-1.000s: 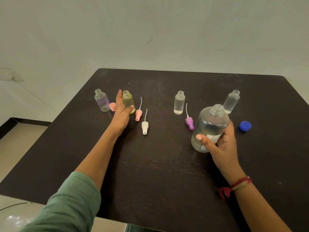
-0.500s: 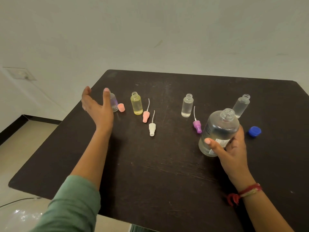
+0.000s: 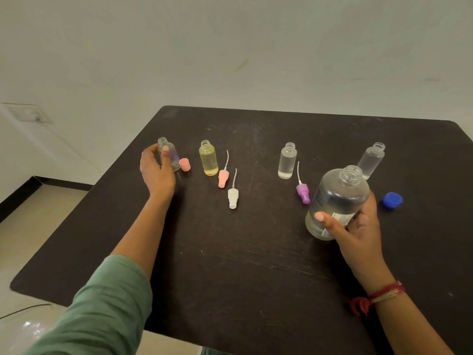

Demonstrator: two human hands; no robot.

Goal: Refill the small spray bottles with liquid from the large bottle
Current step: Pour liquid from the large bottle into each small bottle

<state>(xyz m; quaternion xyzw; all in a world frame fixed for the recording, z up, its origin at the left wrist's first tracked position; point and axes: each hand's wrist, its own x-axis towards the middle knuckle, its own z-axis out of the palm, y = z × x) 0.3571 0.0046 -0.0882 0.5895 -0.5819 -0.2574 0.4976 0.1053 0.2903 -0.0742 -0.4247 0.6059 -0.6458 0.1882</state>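
On dark table (image 3: pixel 256 252), left hand (image 3: pixel 156 172) gripping purplish small bottle (image 3: pixel 174 157), right hand (image 3: pixel 358 231) gripping large bottle (image 3: pixel 337 198)

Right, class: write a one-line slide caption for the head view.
Left hand grips the purple-tinted bottle; right hand holds the uncapped large bottle.

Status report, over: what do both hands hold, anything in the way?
Left hand grips purple-tinted small bottle, neck open. Right hand holds large bottle, uncapped, tilted. Pink spray head and white spray head lie between them.

Green sleeve (image 3: pixel 110 301), red wrist thread (image 3: pixel 385 294)
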